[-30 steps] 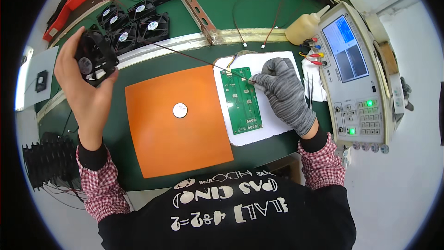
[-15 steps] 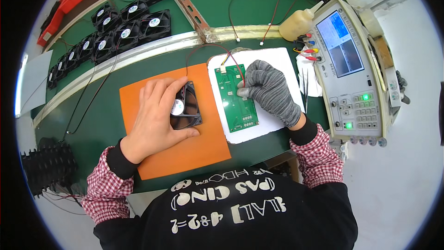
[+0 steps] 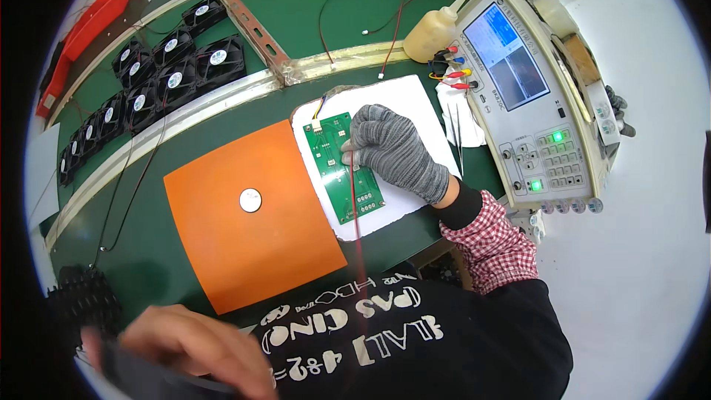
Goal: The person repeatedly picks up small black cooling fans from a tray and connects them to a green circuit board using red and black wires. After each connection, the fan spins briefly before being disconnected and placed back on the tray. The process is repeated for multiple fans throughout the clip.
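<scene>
Green matting is covering the workbench (image 3: 296,0), and everything is sitting around a green circuit board (image 3: 342,167) that is lying flat on a white pad (image 3: 415,107). Left of the board an orange mat (image 3: 252,237) is carrying a small white disc (image 3: 250,200); right of it a grey test instrument (image 3: 533,96) is showing a lit screen; beyond it rows of black cooling fans (image 3: 174,67) are lining a metal rail (image 3: 244,11). The right hand (image 3: 396,152), in a grey knit glove, is pressing down on the board's right edge with curled fingers, pinching something small I cannot make out. A thin red wire (image 3: 354,207) is running from there toward the left hand (image 3: 185,352), which is blurred near the lower edge and seems closed on a dark object, likely a fan. The board is looking stiff, light and fragile, best taken by its bare edges, while the wire is looking limp and easily snagged
</scene>
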The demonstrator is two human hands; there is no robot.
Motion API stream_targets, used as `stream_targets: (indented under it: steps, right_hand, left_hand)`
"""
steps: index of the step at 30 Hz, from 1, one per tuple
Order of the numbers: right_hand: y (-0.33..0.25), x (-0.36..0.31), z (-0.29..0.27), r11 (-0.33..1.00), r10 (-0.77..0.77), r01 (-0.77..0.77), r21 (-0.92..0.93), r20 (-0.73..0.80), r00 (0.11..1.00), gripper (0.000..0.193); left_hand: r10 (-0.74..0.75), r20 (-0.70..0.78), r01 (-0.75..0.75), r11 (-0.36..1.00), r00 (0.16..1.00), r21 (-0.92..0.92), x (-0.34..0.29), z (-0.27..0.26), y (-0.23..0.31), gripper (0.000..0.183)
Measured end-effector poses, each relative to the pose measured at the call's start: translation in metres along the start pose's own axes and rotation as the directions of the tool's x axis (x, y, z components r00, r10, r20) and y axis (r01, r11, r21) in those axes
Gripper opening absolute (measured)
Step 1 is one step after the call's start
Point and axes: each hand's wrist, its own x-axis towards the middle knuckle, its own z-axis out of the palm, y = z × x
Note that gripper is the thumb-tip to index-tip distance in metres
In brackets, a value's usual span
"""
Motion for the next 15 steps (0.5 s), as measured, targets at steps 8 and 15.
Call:
stream_targets:
  steps: [8, 15]
  right_hand:
    - [0.000, 0.000, 0.003, 0.997, -0.062, 0.062, -0.044, -0.009, 0.998, 0.016]
    - [-0.001, -0.001, -0.001, 0.970, -0.090, 0.096, -0.223, 0.036, 0.995, 0.018]
  left_hand:
    - [0.146, -0.027, -0.147, 0.989, 0.989, -0.013, 0.000, -0.009, -0.004, 0.063]
    - [0.489, 0.536, -0.252, -0.532, 0.689, 0.809, 0.074, -0.056, -0.012, 0.067]
